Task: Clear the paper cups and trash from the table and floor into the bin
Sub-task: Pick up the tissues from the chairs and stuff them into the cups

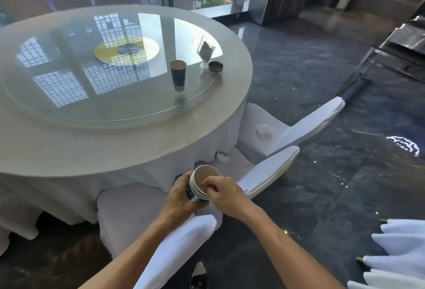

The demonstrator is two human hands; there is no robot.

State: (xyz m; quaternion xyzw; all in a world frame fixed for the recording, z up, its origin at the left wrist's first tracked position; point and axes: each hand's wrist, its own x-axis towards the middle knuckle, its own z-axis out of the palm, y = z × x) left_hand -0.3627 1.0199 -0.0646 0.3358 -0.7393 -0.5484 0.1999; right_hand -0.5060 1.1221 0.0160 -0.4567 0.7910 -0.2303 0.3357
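Stack of nested paper cups (pixel 202 184) held tilted below the tabletop (pixel 128 136) edge, over chair seats. Left hand (pixel 181 196) fingers wrapped round stack body; right hand (pixel 224 193) fingers pinch its rims. Single dark cup (pixel 177 74) upright on glass turntable (pixel 69 81), near ashtray (pixel 215 67). Crumpled tissue (pixel 263 130) on chair seat (pixel 257 123).

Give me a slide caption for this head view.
Both hands hold stacked paper cups beside the round table.
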